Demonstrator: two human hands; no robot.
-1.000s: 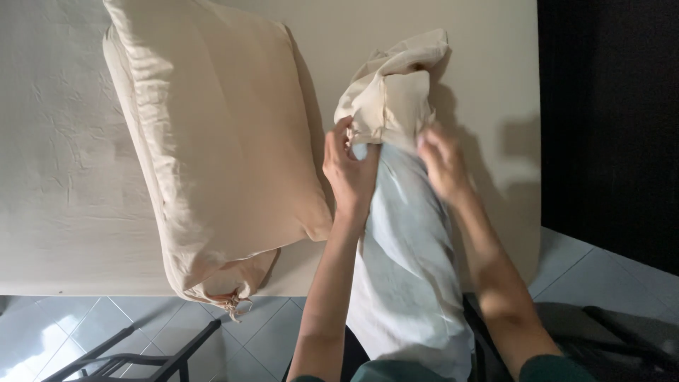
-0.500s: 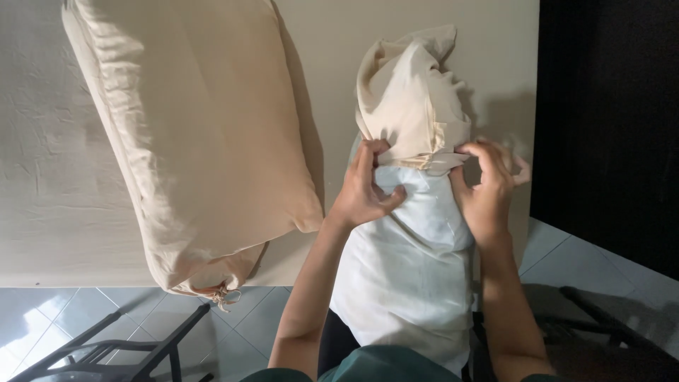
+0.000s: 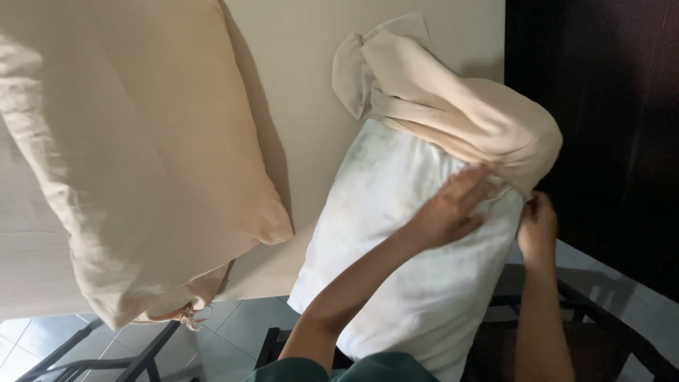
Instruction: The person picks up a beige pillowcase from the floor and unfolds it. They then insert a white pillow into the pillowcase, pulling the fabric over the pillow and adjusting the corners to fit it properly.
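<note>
Nearest the camera, the white pillow (image 3: 410,262) stands on end against the person's body, its lower end propped near the green-clad chest — a posture that leaves both hands free at its upper part. The beige pillowcase (image 3: 460,113) covers only the far end of it, bunched in folds, with a loose flap sticking up at the top.

The left hand (image 3: 453,209) lies over the white fabric, fingers reaching the case's open hem; its grip seems to pinch that edge, though the fingertips are partly hidden in the folds. The right hand (image 3: 537,226) is closed on the hem at the pillow's other side — a pressed-together grip on cloth. Held at two opposite points, the opening stays stretched across the pillow's width.

Farther off, a second pillow (image 3: 141,155), already in a beige case with a small tie at its lower corner, lies on the bed (image 3: 304,56), which has a cream sheet. No packages, labels or signs show.
</note>
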